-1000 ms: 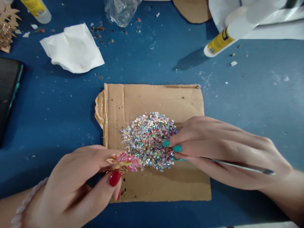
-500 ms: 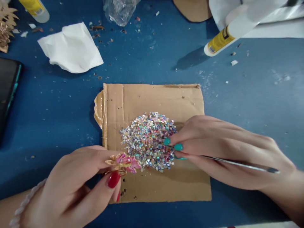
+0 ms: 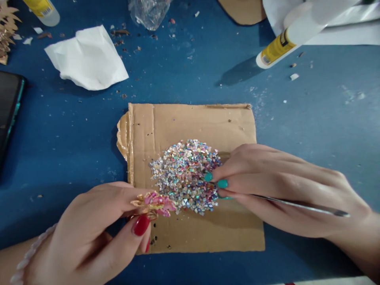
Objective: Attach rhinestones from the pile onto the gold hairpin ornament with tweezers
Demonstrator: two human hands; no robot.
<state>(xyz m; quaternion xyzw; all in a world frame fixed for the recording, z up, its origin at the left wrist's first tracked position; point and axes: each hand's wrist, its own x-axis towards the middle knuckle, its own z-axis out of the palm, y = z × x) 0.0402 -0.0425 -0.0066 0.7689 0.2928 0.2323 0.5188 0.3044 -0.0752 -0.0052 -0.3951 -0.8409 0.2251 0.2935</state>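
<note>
Between thumb and forefinger, my left hand [image 3: 101, 225] pinches a gold ornament with pink chips [image 3: 156, 204], held over the left side of a cardboard piece [image 3: 237, 233]. A round heap of small, shiny, multicoloured chips [image 3: 184, 170] lies on that cardboard. My right hand [image 3: 279, 186] is closed around a thin metal tool [image 3: 303, 206] whose flattened rear end sticks out over the back of the hand. Its working tip points into the right part of the heap and is hard to make out among the chips.
On the blue table lie a crumpled white paper [image 3: 89, 59], clear plastic [image 3: 148, 14] and scattered bits. A yellow-labelled bottle [image 3: 276, 49] stands at upper right, another bottle [image 3: 44, 10] at upper left. A dark phone [image 3: 8, 107] lies at the left edge.
Both hands keep almost the same pose, with the ornament and the metal tool still held. The whole view has shifted very slightly.
</note>
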